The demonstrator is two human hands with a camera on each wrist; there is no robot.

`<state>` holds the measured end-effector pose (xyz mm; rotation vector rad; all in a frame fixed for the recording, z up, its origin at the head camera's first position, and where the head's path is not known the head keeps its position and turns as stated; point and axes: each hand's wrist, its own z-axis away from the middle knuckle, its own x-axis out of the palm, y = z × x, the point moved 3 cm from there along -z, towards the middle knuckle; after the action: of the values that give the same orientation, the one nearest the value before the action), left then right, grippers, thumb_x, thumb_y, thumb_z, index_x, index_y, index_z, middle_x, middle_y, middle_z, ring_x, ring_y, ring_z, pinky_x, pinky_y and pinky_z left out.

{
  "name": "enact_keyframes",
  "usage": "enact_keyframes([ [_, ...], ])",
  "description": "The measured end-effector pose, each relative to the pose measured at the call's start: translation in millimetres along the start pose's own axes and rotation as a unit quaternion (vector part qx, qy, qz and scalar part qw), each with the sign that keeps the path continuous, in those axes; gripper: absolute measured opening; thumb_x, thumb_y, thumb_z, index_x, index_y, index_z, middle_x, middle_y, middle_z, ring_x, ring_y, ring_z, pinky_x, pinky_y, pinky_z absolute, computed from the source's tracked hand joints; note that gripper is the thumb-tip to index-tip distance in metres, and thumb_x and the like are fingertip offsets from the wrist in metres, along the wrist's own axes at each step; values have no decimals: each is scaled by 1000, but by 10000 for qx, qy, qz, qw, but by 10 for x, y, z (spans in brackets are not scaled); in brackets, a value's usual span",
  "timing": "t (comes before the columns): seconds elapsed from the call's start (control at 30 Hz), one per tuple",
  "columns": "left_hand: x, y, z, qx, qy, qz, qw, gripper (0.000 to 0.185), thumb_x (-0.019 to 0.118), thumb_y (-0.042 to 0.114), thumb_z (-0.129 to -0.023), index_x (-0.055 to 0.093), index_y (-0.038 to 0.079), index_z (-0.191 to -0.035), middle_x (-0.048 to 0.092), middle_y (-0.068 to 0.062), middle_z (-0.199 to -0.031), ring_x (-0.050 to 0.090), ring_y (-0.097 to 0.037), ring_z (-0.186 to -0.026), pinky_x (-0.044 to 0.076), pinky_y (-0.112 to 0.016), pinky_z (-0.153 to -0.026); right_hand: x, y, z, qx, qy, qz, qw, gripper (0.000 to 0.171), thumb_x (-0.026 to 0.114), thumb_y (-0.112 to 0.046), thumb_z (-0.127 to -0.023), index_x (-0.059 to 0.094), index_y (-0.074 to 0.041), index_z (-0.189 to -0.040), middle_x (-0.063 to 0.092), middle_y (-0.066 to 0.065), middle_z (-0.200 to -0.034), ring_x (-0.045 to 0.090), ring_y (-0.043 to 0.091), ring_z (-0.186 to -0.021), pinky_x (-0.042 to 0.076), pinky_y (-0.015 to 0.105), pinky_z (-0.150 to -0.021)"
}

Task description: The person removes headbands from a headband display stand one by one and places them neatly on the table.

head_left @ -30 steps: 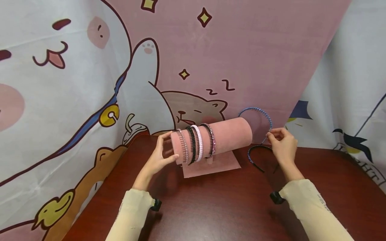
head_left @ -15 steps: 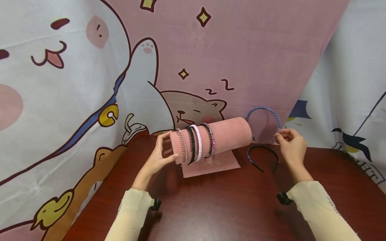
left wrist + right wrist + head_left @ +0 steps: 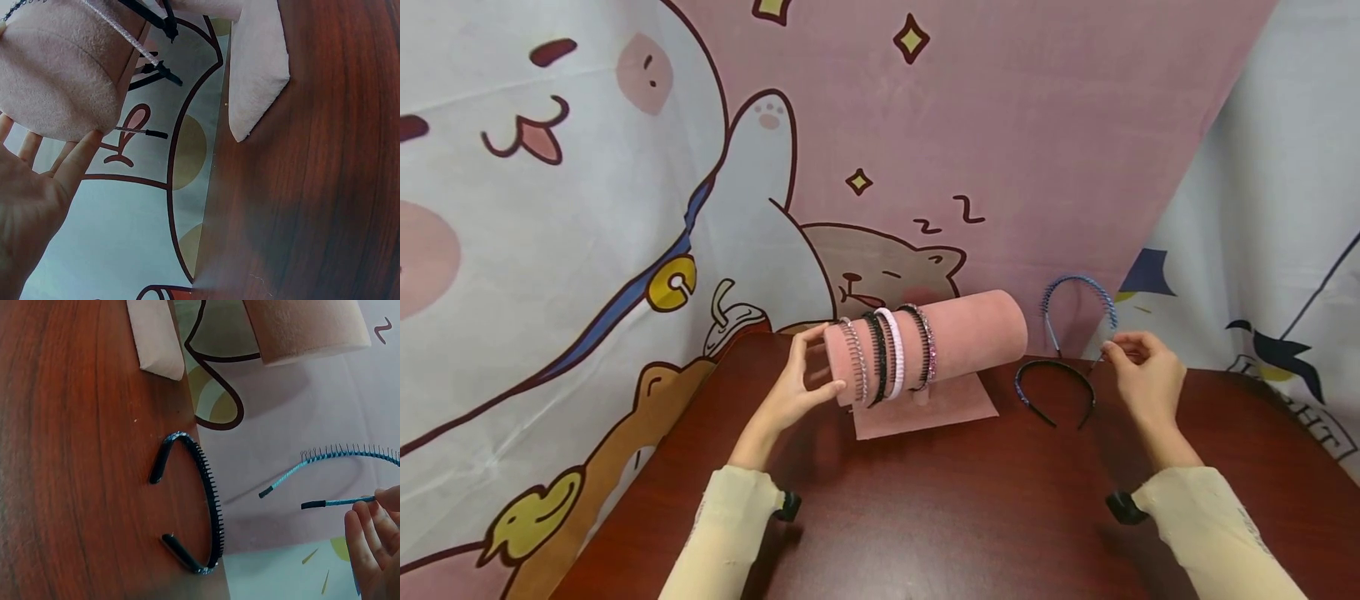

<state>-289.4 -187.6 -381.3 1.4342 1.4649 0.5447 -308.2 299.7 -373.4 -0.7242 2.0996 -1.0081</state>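
Note:
A pink plush headband stand (image 3: pixel 973 333) with a flat base (image 3: pixel 887 423) stands at the back of the table. Several toothed headbands sit over the left half of its roll, among them a white headband (image 3: pixel 896 357) and a pink glittery headband (image 3: pixel 931 354). My left hand (image 3: pixel 793 390) holds the roll's left end, thumb at the front and fingers spread behind. Clear of the roll's right end, my right hand (image 3: pixel 1150 375) pinches one leg of a blue headband (image 3: pixel 1079 280), its arch upward. In the right wrist view, both dark tips of this blue headband (image 3: pixel 350 452) hang free.
A black headband with blue glitter (image 3: pixel 1054 364) lies on the dark red wooden table (image 3: pixel 940 517), right of the stand and below the blue one. Close behind the table hangs a printed cartoon cloth (image 3: pixel 1045 125).
My right hand has moved to the right with the blue headband, from behind the roll's right end to beyond it. The left hand keeps its hold on the roll.

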Motion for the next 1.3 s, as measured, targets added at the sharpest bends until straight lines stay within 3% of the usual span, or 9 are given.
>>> enact_keyframes([
  [0.57, 26, -19, 8, -95, -9, 23, 10000, 87, 74, 9, -85, 21, 16, -153, 25, -11, -157, 33, -38, -143, 37, -61, -113, -192, 289, 111, 180, 26, 818, 9965, 25, 70, -22, -92, 71, -4, -109, 45, -46, -64, 44, -26, -56, 36, 8, -49],
  [1.03, 15, -16, -44, -97, -31, -12, 9999, 88, 74, 8, -85, 20, 18, -153, 23, -7, -159, 32, -36, -144, 36, -61, -114, -192, 461, 136, 286, -107, 446, 9985, 22, 69, -14, -92, 67, 2, -108, 49, -42, -62, 50, -22, -53, 39, 5, -48],
  [1.17, 21, -6, -34, -107, -38, -6, 9999, 88, 73, 9, -85, 19, 17, -153, 23, -7, -158, 31, -36, -144, 36, -61, -114, -243, 485, 109, 357, -144, 517, 9979, 20, 68, -14, -93, 66, 0, -108, 49, -42, -64, 50, -22, -54, 41, 4, -48],
  [1.3, 4, 18, -39, -63, 2, 17, 10000, 88, 73, 7, -84, 19, 15, -153, 24, -5, -158, 31, -35, -143, 35, -62, -114, -316, 517, 62, 498, -120, 468, 9976, 9, 67, -13, -93, 66, -9, -101, 50, -41, -64, 51, -21, -53, 42, 4, -48],
])
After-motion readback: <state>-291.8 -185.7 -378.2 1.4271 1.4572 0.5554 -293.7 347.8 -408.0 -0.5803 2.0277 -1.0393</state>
